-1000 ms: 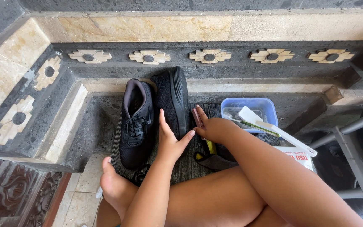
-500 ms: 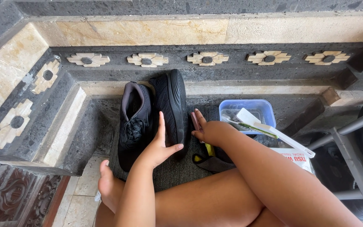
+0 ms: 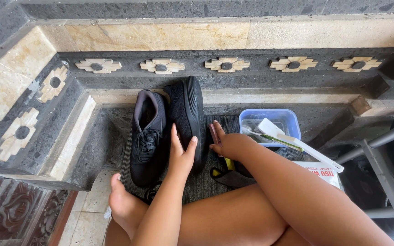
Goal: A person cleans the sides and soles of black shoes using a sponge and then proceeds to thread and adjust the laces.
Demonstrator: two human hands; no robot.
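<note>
Two black lace-up shoes lie on a dark mat (image 3: 206, 182) in a stone recess. One shoe (image 3: 147, 136) sits upright with its laces showing. The other shoe (image 3: 191, 109) is tipped on its side beside it, its sole turned to the right. My left hand (image 3: 181, 152) rests flat against the tipped shoe with its fingers spread, gripping nothing. My right hand (image 3: 226, 143) lies just right of that shoe, fingers straight, above a dark cloth (image 3: 233, 177) with something yellow in it.
A blue plastic tub (image 3: 270, 119) stands right of the shoes, with a white-handled brush (image 3: 297, 146) laid across it. A white tissue pack (image 3: 324, 171) lies nearer. A grey metal frame (image 3: 388, 150) stands at the right. My bare foot (image 3: 124, 205) rests by the mat's left edge.
My left hand dipped a little and came back against the tipped shoe. My right hand and both shoes have stayed put.
</note>
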